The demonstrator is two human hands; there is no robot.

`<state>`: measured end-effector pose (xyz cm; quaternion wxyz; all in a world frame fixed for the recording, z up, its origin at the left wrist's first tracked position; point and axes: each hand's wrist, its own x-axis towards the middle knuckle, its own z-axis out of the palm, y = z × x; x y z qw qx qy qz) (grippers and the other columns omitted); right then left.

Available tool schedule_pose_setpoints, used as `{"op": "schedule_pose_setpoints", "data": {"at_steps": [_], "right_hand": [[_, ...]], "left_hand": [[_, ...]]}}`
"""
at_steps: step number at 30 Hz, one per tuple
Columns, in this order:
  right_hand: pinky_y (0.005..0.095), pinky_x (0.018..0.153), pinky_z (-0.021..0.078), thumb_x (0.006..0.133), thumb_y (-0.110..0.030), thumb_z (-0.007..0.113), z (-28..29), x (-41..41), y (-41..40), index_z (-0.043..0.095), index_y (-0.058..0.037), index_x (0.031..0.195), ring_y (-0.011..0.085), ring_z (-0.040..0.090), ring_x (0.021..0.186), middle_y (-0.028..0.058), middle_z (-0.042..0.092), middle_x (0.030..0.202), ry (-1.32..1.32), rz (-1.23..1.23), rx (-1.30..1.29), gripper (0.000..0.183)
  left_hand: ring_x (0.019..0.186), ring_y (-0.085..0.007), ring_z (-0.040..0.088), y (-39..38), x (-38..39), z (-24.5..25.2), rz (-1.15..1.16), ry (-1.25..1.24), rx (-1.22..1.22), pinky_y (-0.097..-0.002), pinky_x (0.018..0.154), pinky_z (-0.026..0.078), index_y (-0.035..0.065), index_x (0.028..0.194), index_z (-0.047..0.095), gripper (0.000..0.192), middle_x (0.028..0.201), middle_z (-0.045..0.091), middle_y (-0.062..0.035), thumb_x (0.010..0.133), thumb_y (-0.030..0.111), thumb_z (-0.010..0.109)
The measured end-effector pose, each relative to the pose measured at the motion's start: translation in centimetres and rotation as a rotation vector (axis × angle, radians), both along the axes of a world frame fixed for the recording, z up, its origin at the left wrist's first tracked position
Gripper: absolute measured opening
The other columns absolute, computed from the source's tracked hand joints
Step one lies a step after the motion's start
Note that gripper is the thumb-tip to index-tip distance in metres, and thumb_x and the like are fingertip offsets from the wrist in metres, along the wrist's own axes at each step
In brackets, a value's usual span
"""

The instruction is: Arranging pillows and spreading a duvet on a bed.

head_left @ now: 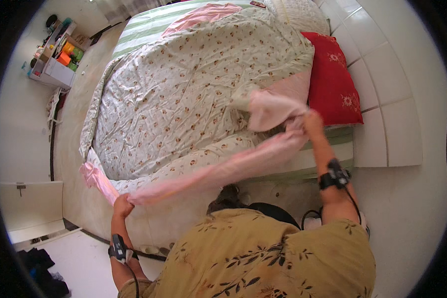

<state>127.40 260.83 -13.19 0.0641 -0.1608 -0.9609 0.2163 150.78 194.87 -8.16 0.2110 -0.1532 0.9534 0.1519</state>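
A pink fabric edge of the bedding stretches, pulled fairly taut, between my two hands along the near side of the bed. My left hand is closed on it near the bed's left corner, where a pink bunch hangs beyond the fist. My right hand grips the other end beside the red pillow; the cloth there is blurred. A white patterned quilt with small brown prints covers most of the bed, wrinkled, its near edge rolled up in a thick fold. How the pink cloth joins the quilt cannot be told.
The red pillow and a whitish pillow lie at the tiled wall. Green-striped sheet shows at the bed's far left. A shelf unit with various items stands against the left wall. Dark clothing lies at the lower left.
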Motion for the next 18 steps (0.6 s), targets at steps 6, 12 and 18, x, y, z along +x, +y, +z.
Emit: {"op": "schedule_pose_setpoints", "data": {"at_steps": [6, 12, 18], "right_hand": [[0.0239, 0.057, 0.0423, 0.077, -0.031, 0.049, 7.2, 13.2, 8.8, 0.050, -0.0057, 0.099, 0.0130, 0.053, 0.072, 0.0021, 0.054, 0.086, 0.350, 0.090, -1.401, 0.034], [0.0289, 0.050, 0.0437, 0.074, -0.036, 0.054, -10.9, 24.5, 15.8, 0.052, -0.0069, 0.093, 0.0179, 0.054, 0.063, 0.0063, 0.055, 0.078, 0.386, -1.163, -1.186, 0.035], [0.0341, 0.056, 0.0380, 0.073, -0.041, 0.052, -8.9, 17.5, 16.1, 0.053, 0.0046, 0.084, 0.0257, 0.051, 0.067, 0.0150, 0.053, 0.078, 0.155, -0.747, -0.745, 0.047]], "left_hand": [[0.071, -0.0286, 0.055, 2.4, 2.1, 3.0, 0.011, 0.016, 0.035, -0.0333, 0.061, 0.042, 0.0069, 0.079, 0.059, 0.020, 0.075, 0.059, -0.0133, 0.064, 0.019, 0.054], [0.076, -0.0304, 0.054, 7.8, 6.1, 0.3, -0.213, -0.301, 0.040, -0.0362, 0.068, 0.043, 0.0067, 0.082, 0.059, 0.025, 0.079, 0.058, -0.0162, 0.063, 0.022, 0.054], [0.077, -0.0312, 0.054, 6.1, 5.4, -3.3, -0.151, -0.234, -0.058, -0.0354, 0.069, 0.042, 0.0026, 0.078, 0.059, 0.029, 0.078, 0.057, -0.0174, 0.062, 0.027, 0.055]]}}
